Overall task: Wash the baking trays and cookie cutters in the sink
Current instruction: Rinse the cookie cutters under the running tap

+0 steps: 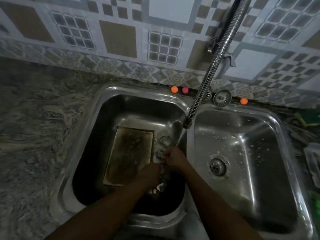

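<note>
A stained rectangular baking tray (129,155) leans in the left sink basin (107,108). Right of the tray lie several metal cookie cutters (163,140), wet and soapy. Water runs from the flexible faucet hose (205,87) down onto them. My left hand (149,174) and my right hand (174,157) meet over the basin's right side, fingers curled round a small metal cutter (163,166) held between them. The scene is dim, so the exact grip is hard to read.
The right basin (242,153) holds only its drain and water drops. A strainer plug (222,98) and small orange and pink balls (174,89) sit on the sink's back ledge. A marbled stone counter (34,127) spreads to the left. A white object (313,160) lies at the far right.
</note>
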The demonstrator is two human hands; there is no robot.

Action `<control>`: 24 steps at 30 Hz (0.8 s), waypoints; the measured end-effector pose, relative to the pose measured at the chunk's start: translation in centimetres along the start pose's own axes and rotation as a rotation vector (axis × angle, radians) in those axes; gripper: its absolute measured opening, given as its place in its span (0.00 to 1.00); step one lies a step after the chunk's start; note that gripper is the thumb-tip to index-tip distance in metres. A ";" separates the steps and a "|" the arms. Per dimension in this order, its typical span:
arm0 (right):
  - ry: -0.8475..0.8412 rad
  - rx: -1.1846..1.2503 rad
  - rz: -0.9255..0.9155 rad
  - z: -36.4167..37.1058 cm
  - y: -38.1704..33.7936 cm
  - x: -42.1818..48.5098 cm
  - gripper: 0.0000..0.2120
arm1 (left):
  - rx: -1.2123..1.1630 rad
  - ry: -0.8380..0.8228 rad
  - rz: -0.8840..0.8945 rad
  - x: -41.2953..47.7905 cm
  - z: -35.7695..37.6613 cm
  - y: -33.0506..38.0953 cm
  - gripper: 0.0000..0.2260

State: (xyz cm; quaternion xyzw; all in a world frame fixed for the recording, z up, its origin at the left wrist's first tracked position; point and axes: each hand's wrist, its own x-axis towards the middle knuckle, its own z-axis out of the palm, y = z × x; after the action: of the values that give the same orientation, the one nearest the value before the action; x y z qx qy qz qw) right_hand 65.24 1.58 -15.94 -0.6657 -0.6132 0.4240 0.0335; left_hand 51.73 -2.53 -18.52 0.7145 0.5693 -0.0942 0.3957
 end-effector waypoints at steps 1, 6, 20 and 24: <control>0.026 0.011 -0.002 0.2 0.0 0.0 0.09 | 0.019 -0.016 0.013 0.3 0.5 -0.1 0.12; 0.050 0.209 0.041 0.0 0.3 0.5 0.09 | 0.030 -0.074 -0.027 1.5 2.0 -0.3 0.15; 0.333 0.431 -0.143 -6.3 -1.1 -2.4 0.12 | -0.510 0.585 -0.003 2.2 -8.0 4.2 0.07; 0.429 0.827 -0.149 -7.8 -2.1 -3.9 0.13 | -0.918 0.630 0.125 1.1 -10.2 8.0 0.09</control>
State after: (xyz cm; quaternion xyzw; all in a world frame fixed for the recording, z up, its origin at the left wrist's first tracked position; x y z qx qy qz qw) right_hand 68.78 2.54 -7.75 -0.6232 -0.4183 0.4819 0.4521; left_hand 55.98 4.88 -8.69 0.4949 0.5991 0.4049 0.4819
